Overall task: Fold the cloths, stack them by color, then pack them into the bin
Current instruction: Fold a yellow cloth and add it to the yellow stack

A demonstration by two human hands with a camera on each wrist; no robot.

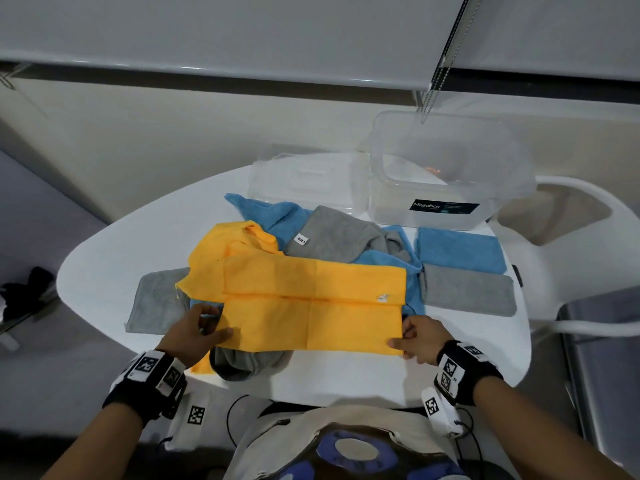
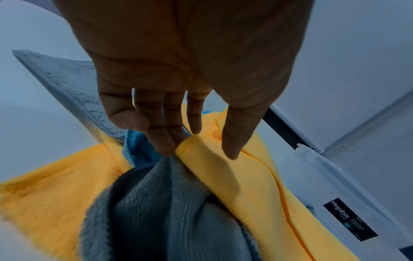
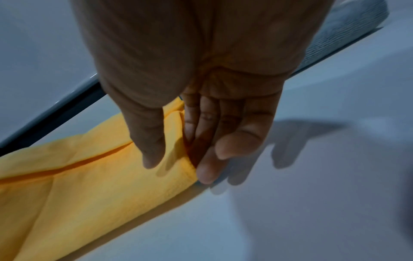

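Observation:
A yellow cloth [image 1: 311,306], folded into a long band, stretches between my two hands above the pile on the white table [image 1: 346,374]. My left hand [image 1: 216,323] pinches its left end, thumb on top and fingers underneath [image 2: 163,141]. My right hand [image 1: 398,337] pinches the right near corner the same way [image 3: 176,167]. Under the band lie loose grey [image 1: 242,362], blue [image 1: 263,213] and yellow [image 1: 214,258] cloths. A folded blue cloth [image 1: 460,249] and a folded grey cloth [image 1: 469,291] lie side by side at the right. The clear bin [image 1: 446,171] stands behind them with nothing in it.
The bin's clear lid [image 1: 308,178] lies to the left of the bin at the table's back. A flat grey cloth [image 1: 156,303] sticks out at the pile's left. A white chair [image 1: 554,237] stands close to the table's right edge.

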